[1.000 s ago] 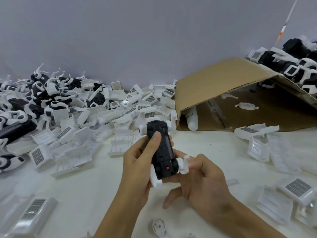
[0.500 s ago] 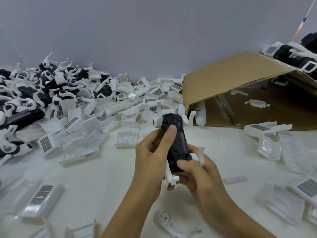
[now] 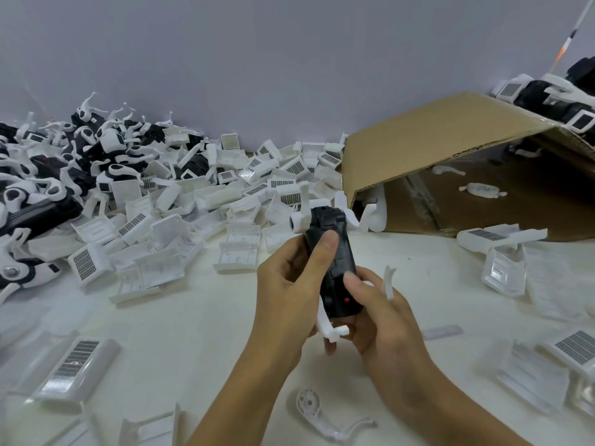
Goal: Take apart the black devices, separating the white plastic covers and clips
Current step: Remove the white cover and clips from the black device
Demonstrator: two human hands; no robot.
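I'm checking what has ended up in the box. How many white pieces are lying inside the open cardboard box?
2 show clearly inside the cardboard box: a curved clip near the back and a rounder clip piece right of it. A third may sit in the shadow further back; more could be hidden.

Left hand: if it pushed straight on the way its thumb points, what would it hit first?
Likely the white clip at the far end of the black device that the left hand grips; beyond it the pile of white covers. Depth is unclear.
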